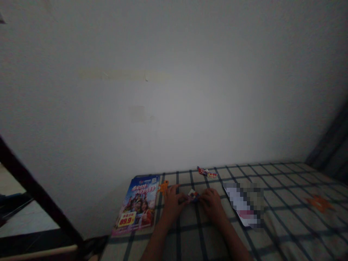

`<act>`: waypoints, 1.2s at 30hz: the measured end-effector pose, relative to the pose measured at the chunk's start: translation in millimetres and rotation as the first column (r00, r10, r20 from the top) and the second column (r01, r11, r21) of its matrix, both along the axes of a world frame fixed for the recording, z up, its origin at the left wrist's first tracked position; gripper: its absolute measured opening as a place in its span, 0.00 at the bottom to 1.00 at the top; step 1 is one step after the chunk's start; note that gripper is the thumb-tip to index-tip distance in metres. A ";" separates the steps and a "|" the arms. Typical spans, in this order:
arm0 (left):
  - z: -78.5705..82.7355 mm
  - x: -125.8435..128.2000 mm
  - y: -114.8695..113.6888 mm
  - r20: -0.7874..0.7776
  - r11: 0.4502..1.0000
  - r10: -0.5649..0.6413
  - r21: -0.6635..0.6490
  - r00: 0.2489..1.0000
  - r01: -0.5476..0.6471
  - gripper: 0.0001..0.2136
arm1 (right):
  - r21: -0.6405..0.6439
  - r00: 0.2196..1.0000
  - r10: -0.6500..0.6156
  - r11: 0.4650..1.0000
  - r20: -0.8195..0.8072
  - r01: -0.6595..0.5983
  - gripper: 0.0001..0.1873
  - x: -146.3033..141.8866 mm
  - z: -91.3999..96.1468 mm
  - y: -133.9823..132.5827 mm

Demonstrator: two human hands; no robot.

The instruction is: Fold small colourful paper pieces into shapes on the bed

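Note:
Between my hands, just above or on the checked sheet, is a small piece of folded printed paper (193, 195) in white, red and blue. My left hand (173, 199) pinches its left side with thumb and fingers. At its right edge, the curled fingers of my right hand (211, 201) close on it; the fingertips are partly hidden. Beyond my hands, near the wall, lies a narrow folded strip of printed paper (207, 172). A colourful leaflet stack (140, 206) lies to the left of my left hand.
The checked sheet (187, 243) covers a bed-like surface against a pale wall (190, 90). A partly blurred flat object, perhaps a phone (239, 204), lies to the right. Orange star shapes mark the sheet. A dark slanted bar (38, 192) stands at left.

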State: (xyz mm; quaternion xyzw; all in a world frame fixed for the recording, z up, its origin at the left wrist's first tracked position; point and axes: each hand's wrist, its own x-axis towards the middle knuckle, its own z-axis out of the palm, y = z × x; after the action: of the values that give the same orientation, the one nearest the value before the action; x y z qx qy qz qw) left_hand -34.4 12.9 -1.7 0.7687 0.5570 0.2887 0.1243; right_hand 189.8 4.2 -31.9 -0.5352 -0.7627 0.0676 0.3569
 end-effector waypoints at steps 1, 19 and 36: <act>-0.7 0.3 0.1 0.001 1.000 0.005 0.008 1.000 -0.005 0.10 | -0.002 1.000 -0.002 1.000 0.005 0.002 0.09 -0.2 -0.4 0.1; -14.8 9.9 0.8 -0.037 0.987 0.095 0.134 0.995 -0.089 0.11 | 0.136 0.991 -0.085 0.988 0.099 0.072 0.08 -7.9 2.6 -5.5; -1.6 12.6 -6.0 -0.078 0.995 0.069 0.076 0.995 -0.063 0.09 | 0.127 0.972 -0.160 0.982 0.171 0.139 0.07 -12.1 11.7 -14.5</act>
State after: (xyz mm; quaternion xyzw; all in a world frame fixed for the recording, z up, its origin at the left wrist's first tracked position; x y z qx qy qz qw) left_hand -21.9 6.9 -3.3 0.7649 0.5757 0.2818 0.0639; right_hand 177.7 -10.3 -20.3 -0.5738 -0.7520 -0.0520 0.3202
